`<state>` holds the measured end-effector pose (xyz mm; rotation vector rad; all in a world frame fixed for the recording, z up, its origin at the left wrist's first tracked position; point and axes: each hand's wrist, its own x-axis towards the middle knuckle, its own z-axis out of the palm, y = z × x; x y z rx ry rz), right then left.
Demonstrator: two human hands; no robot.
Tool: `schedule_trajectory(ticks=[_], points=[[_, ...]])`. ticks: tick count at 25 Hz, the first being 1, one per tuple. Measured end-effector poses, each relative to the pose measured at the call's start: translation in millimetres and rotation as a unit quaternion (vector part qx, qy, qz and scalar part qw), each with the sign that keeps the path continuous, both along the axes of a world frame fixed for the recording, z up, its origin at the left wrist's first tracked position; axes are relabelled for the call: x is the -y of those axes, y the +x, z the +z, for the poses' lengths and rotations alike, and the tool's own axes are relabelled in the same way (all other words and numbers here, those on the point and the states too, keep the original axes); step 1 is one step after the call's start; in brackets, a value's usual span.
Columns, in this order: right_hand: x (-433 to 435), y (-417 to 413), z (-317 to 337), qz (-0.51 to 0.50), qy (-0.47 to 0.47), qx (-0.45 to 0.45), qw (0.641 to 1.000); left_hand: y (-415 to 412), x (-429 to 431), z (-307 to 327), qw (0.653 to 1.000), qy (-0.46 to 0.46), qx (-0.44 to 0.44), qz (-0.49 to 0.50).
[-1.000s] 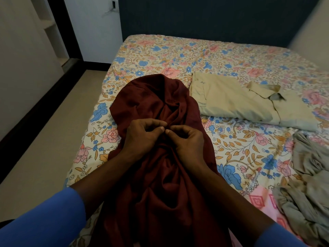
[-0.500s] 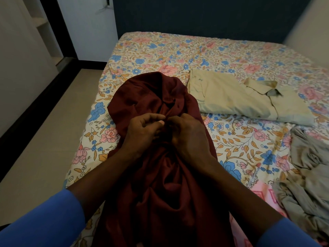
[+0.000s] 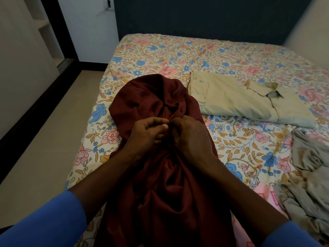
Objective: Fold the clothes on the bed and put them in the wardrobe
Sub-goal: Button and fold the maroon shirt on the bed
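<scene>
**While the maroon garment lies bunched on the bed, its cloth is pinched by both hands**

As the room is viewed from the near side, a bed (image 3: 222, 56) covered with a floral sheet in pink, blue and orange is seen set against a dark blue wall (image 3: 204, 16). Pale floor tiles (image 3: 53, 139) are shown to its left, edged by a dark skirting. On the sheet, a folded beige shirt (image 3: 231, 100) with a collar is laid toward the far right, and a crumpled grey garment (image 3: 309, 175) is heaped at the right edge. The maroon garment (image 3: 151, 97) is stretched lengthwise down the left part of the bed, rumpled, with its near end cut off by the lower frame edge.

Both forearms are extended over it, with blue sleeves (image 3: 44, 225) seen lower down. The left hand (image 3: 147, 134) and right hand (image 3: 192, 138) are brought together at the garment's middle, almost touching. A fold of maroon cloth is pinched between the left thumb and curled fingers. The right fingers are curled onto the same gathered fold, with the back of the hand turned upward.
</scene>
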<state>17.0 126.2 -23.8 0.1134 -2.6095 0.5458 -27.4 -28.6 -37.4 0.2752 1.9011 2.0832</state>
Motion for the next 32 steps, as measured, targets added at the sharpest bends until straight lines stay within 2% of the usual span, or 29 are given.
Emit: schedule_trajectory(ticks=[3, 8, 14, 21, 28, 32], points=[[-2, 0, 4, -0.004, -0.101, 0.022, 0.995, -1, 1, -1, 1.000, 0.010, 0.016, -0.008], [-4, 6, 10, -0.008, -0.270, 0.049, 0.962, -1, 0, 1, 0.998, 0.049, 0.045, 0.006], [4, 15, 2, 0.001, -0.228, -0.081, 0.970, -1, -3, 4, 0.990, 0.123, 0.074, -0.002], [3, 13, 3, 0.003, -0.407, 0.014, 0.913, -3, -5, 3, 0.987, 0.150, 0.052, 0.013], [4, 16, 6, -0.002, -0.421, 0.049, 0.906, -3, -5, 1, 0.991, 0.120, 0.033, 0.037], [-4, 14, 10, -0.003, -0.249, 0.038, 0.968, -3, -5, 0, 0.993, 0.111, 0.019, 0.020]])
